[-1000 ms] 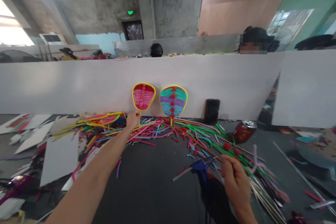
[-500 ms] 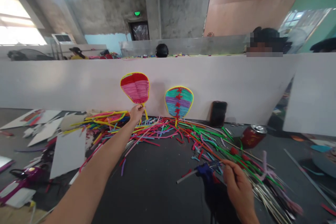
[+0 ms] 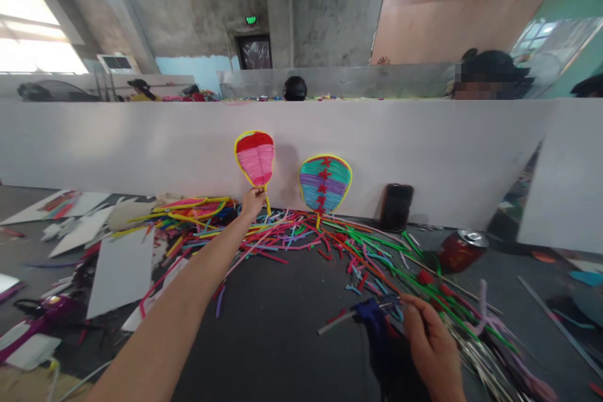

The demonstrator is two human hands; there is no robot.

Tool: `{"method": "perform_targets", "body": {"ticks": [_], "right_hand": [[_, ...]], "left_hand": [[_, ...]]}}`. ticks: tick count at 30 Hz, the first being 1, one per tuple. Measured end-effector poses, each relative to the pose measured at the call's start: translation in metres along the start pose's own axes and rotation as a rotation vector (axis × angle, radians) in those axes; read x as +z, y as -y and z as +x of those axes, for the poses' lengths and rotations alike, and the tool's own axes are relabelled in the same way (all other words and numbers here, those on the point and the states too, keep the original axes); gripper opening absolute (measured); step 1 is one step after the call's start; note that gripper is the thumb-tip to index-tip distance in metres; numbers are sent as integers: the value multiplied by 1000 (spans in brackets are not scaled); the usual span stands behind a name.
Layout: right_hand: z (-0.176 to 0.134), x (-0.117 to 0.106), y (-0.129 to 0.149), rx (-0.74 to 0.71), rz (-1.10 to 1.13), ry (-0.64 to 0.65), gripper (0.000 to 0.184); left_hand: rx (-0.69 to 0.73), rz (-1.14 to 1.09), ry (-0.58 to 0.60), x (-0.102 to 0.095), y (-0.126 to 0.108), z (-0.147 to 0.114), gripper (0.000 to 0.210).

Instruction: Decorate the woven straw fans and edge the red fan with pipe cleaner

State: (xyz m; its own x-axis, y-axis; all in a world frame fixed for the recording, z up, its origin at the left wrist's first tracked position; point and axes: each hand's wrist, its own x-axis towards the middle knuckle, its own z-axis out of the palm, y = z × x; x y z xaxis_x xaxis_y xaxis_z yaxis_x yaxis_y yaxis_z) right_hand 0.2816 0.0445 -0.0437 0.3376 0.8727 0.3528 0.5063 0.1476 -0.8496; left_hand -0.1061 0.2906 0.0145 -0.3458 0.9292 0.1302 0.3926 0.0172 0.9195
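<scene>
My left hand (image 3: pixel 254 202), stretched forward, grips the yellow handle of a fan (image 3: pixel 257 160) with red and pink bands and a yellow rim. The fan is upright, close to the white partition. To its right, a second fan (image 3: pixel 325 183) in green, purple and blue, with red crosses down its middle, leans on that partition. My right hand (image 3: pixel 431 339) is closed, thumb and fingers together, beside a dark blue glue gun (image 3: pixel 372 314) with a pale stick poking out. An orange strand meets its fingertips; whether they pinch it is unclear.
Coloured pipe cleaners (image 3: pixel 282 232) lie in heaps along the white partition (image 3: pixel 164 144). A phone (image 3: pixel 396 207) leans there. A red can (image 3: pixel 462 251) stands at the right. White cards (image 3: pixel 121 273) and a purple device (image 3: pixel 44 320) lie left. Other people sit beyond the partition.
My left hand has shifted slightly right with the pink fan, which is turned and looks narrower. My right hand stays about where it was. The view has shifted a little.
</scene>
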Motion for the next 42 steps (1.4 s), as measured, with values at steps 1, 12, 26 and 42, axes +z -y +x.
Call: {"method": "perform_targets", "body": {"ticks": [1, 12, 26, 42], "right_hand": [[0, 0, 0, -3, -9, 1, 36], [1, 0, 1, -37, -63, 11, 33], [2, 1, -4, -45, -81, 28, 33], [1, 2, -5, -54, -90, 61, 32]], "left_hand": [[4, 19, -11, -1, 0, 1, 34], [105, 407, -113, -12, -4, -7, 17], [125, 584, 42, 0, 6, -11, 30], [298, 290, 11, -29, -60, -11, 11]]}}
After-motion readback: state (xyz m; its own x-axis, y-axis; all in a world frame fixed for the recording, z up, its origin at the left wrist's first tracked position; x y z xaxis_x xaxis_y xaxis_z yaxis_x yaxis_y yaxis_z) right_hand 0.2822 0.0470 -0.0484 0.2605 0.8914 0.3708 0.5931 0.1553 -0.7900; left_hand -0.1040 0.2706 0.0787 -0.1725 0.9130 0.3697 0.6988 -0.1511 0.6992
